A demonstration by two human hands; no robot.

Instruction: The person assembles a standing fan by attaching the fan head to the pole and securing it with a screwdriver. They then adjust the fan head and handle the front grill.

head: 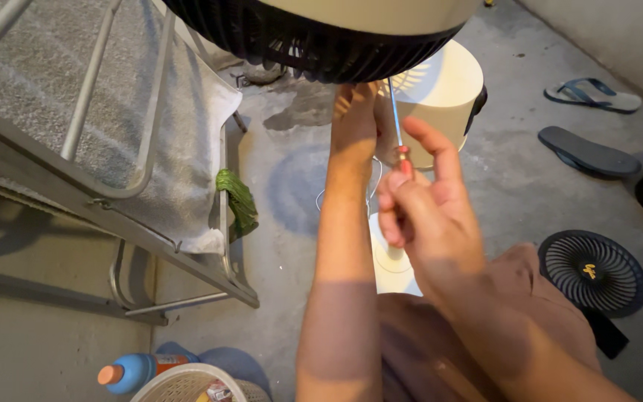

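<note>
Drying rack (150, 186) left; bare floor (515, 186) right

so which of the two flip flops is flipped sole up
The nearer flip flop, lying all dark and flat with no strap showing. The far one by the wall shows its blue straps, so it sits right way up.

The fan (321, 37) had a smooth cream plastic shell and a black ribbed plastic grille, and the screwdriver (396, 119) showed a thin shiny metal shaft. Beside them, the drying rack (83, 97) was dull grey metal tubing draped with a nubby white cloth towel (180, 164), over a rough matt concrete floor (515, 186).
</note>
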